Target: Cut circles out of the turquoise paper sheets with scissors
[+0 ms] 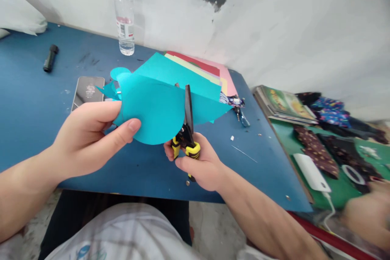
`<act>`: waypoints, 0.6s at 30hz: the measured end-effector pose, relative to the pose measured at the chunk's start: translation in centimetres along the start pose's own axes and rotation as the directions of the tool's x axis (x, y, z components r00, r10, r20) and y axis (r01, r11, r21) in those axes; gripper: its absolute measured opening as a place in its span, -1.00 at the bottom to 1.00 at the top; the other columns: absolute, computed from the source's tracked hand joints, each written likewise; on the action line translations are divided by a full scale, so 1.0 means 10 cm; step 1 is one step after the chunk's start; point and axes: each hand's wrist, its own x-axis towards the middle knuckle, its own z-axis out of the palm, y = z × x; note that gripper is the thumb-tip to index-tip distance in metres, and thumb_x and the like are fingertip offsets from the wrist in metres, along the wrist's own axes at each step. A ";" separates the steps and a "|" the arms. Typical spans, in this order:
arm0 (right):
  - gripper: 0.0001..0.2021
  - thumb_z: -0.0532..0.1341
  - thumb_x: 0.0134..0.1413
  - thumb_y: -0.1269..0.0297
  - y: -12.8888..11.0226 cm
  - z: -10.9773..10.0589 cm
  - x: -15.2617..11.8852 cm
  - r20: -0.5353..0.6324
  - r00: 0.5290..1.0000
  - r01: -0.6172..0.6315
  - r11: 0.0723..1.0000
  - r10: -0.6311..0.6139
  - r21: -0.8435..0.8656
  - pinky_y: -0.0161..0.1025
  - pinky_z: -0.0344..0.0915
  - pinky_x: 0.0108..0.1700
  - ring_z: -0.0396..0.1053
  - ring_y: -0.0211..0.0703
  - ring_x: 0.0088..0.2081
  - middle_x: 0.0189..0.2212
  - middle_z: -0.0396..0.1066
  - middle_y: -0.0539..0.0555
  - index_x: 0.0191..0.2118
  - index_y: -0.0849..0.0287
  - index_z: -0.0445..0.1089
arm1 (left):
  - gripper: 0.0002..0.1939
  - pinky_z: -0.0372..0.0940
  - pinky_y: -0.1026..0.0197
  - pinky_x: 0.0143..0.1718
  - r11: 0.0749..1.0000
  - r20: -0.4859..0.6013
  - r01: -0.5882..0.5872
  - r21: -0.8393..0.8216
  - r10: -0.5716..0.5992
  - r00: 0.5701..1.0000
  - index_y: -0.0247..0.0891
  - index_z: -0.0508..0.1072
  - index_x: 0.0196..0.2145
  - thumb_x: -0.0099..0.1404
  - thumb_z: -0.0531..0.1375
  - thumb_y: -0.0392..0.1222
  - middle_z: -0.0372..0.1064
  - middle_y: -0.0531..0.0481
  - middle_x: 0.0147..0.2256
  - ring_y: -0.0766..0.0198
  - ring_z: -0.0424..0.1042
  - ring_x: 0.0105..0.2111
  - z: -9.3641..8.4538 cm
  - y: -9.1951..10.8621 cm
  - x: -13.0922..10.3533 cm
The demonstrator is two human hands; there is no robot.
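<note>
My left hand (94, 138) pinches the left edge of a turquoise sheet of paper (152, 109), thumb on top. The sheet's near side has a rounded cut edge. In my right hand (199, 162) are black scissors with yellow-and-black handles (187, 130), blades pointing away from me. One blade lies over the paper at the right of the rounded part; the other is mostly hidden beneath it. A curled turquoise strip (120, 74) sticks out past my left fingers. Behind, more turquoise paper (164, 67) lies by a stack of coloured sheets (210, 67).
On the blue table (122, 174) stand a water bottle (124, 20), a phone (88, 91) and a black cylinder (50, 58). Keys (237, 105) lie right of the paper. On the adjoining green table are books (283, 103), a white power bank (311, 172) and another person's blurred hand (368, 215).
</note>
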 end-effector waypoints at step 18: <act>-0.67 0.34 -0.10 0.57 0.04 -0.01 -0.01 0.012 0.989 0.150 0.983 -0.149 -0.106 -0.09 0.38 -0.15 0.47 -0.02 -0.21 -0.22 0.59 0.02 -0.20 0.04 0.56 | -0.24 -0.14 -0.04 -0.23 0.963 0.061 0.085 0.257 -0.104 0.993 -0.26 0.17 -0.44 0.84 -0.01 0.33 -0.23 0.19 -0.38 0.47 -0.06 -0.37 -0.03 0.15 -0.10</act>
